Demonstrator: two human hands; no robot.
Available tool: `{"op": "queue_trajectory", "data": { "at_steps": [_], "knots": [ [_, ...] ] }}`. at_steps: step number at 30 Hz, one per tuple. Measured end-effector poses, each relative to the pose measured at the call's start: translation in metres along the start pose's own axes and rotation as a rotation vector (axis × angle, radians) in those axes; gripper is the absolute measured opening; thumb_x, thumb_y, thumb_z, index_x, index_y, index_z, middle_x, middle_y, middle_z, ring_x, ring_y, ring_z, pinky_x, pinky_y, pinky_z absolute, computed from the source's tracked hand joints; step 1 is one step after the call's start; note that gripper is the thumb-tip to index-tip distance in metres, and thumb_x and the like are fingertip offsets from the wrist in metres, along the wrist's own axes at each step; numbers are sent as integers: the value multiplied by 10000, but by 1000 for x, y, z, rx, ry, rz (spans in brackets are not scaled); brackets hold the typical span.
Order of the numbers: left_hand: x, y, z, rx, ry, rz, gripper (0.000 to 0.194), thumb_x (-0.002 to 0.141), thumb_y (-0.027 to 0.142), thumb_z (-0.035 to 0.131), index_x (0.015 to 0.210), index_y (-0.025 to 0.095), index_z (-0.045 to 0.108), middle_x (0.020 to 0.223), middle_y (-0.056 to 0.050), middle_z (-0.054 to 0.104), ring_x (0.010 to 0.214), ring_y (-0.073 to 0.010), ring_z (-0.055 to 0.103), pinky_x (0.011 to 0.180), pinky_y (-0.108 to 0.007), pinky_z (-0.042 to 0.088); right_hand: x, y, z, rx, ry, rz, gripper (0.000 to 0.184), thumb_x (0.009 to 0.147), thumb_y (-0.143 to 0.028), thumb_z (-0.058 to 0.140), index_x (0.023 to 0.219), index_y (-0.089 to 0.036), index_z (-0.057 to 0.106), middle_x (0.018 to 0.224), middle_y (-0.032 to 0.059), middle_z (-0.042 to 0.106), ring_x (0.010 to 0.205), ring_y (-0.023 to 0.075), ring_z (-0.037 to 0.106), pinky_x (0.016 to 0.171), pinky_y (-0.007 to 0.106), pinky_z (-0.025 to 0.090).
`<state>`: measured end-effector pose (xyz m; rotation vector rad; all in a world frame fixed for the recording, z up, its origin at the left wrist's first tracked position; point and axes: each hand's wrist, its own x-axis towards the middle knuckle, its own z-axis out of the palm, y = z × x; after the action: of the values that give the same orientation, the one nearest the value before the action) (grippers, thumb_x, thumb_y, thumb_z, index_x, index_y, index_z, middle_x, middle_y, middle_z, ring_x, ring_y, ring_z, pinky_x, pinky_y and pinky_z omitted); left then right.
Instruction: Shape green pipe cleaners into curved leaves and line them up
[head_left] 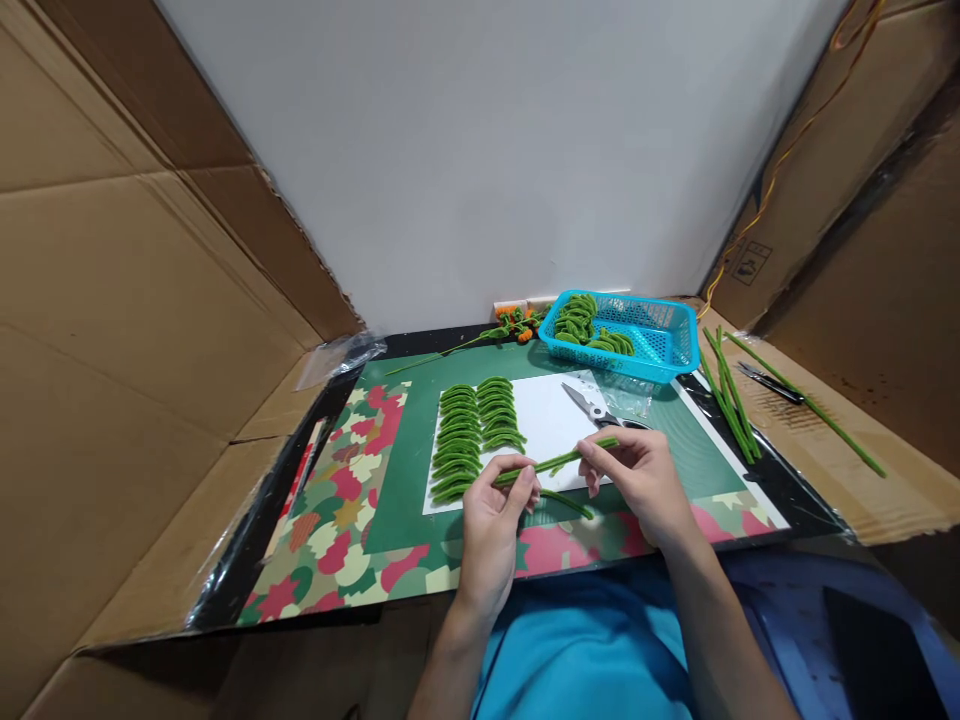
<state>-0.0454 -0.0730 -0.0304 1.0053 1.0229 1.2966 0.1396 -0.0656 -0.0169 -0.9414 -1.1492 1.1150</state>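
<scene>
A fuzzy green pipe cleaner (556, 461) stretches between my two hands above the front of the white sheet (551, 420). My left hand (499, 495) pinches one end between thumb and fingers. Near its other end, my right hand (634, 475) grips it the same way. Another green pipe-cleaner length (568, 503) slants out beside my left fingers; whether that hand holds it I cannot tell. Left of my hands, curved green pipe-cleaner pieces (457, 435) lie in two columns on the sheet. Scissors (592, 408) with open blades lie just beyond my right hand, their handles partly hidden.
A blue plastic basket (667, 345) at the back holds more green pieces. Orange-and-green pipe-cleaner flowers (517, 320) lie beside it. Long green stems (727, 395) and small black snips (770, 382) are at the right. Cardboard walls (112, 300) flank the green mat (409, 450).
</scene>
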Motion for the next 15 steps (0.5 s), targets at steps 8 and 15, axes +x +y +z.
{"op": "queue_trajectory", "data": {
  "at_steps": [8, 15],
  "knots": [
    [-3, 9, 4, -103, -52, -93, 320, 875, 416, 855, 1012, 142, 760, 812, -76, 787, 656, -145, 681, 612, -225, 515, -2, 2, -3, 9, 9, -8, 256, 878, -425, 852, 856, -172, 817, 650, 20, 707, 511, 150, 618, 485, 269, 554],
    [-3, 10, 1, -193, -130, -153, 300, 914, 406, 824, 1019, 128, 785, 873, -109, 809, 668, -140, 695, 621, -221, 530, -2, 6, -6, -23, -3, -25, 203, 898, -378, 841, 876, -177, 824, 646, 12, 714, 507, 141, 636, 490, 252, 561]
  ]
}}
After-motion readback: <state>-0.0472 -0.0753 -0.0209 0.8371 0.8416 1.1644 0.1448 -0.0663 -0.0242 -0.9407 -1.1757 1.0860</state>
